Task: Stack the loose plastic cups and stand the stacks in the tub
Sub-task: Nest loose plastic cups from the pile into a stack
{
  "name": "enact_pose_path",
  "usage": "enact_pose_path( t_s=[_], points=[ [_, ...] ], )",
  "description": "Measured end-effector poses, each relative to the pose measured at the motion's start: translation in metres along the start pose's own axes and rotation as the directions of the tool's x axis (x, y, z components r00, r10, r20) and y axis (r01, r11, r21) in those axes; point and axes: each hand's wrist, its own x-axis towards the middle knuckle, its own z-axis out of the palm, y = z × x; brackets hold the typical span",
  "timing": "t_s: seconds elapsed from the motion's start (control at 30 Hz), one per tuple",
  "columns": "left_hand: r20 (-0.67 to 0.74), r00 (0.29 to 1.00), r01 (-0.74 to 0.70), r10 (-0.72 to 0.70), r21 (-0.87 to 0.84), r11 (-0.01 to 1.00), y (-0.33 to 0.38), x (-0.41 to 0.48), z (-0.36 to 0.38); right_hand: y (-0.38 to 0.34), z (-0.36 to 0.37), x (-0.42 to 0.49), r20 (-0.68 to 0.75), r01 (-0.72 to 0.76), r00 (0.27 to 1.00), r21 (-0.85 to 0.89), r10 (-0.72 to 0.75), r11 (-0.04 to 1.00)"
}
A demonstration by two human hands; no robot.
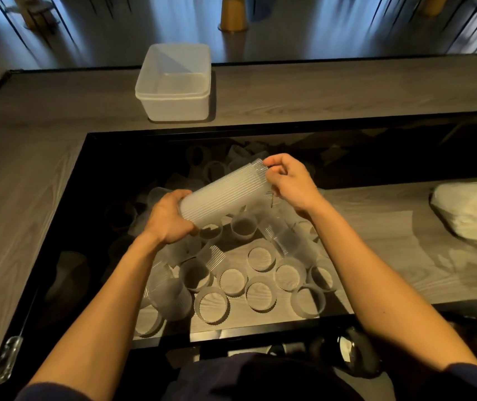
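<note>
— Grey wooden counter [303, 91] fills most of what we see from the head camera. Behind it the room is dark and blurred, and a gold-coloured column [233, 15] stands on the floor. What do we have on the counter?

— We have the tub [173, 110], white and half clear, with its top open. It stands on the far strip of the counter, well apart from both hands.

— And lower down?

— We look into a sunken part with a black frame [260, 127]. On its wooden floor many loose cups [233, 280] stand and lie. Most have the mouth up, and they are close together, some touching. More cups are in the dark part at the back, but we cannot count them.

— Where is the stack?

— We hold the stack of cups [225, 192] in the air over the loose ones. It is tilted, with its low end to the left and its high end to the right. Our left hand [167, 219] grips the low end, the fingers curled around it. Our right hand [292, 183] is at the high end. Its thumb and forefinger pinch the ribbed rims there, and the other fingers are bent.

— Anything at the right side?

— We see a white crumpled bag [474, 218]. It lies on the lower wooden surface near the right edge, apart from the cups.
</note>
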Motion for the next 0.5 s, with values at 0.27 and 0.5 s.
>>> enact_pose_path(
  t_s=[0.27,0.5],
  points=[
    [0.026,0.999,-0.031,0.030,0.030,0.999,0.006,0.008,0.005,0.018,-0.015,-0.003,0.025,-0.113,0.994,0.244,0.110,0.963],
    [0.041,0.998,-0.042,0.040,0.040,0.998,0.010,0.017,0.008,0.113,-0.037,-0.031,0.003,-0.286,0.931,-0.612,0.364,0.737]
  ],
)
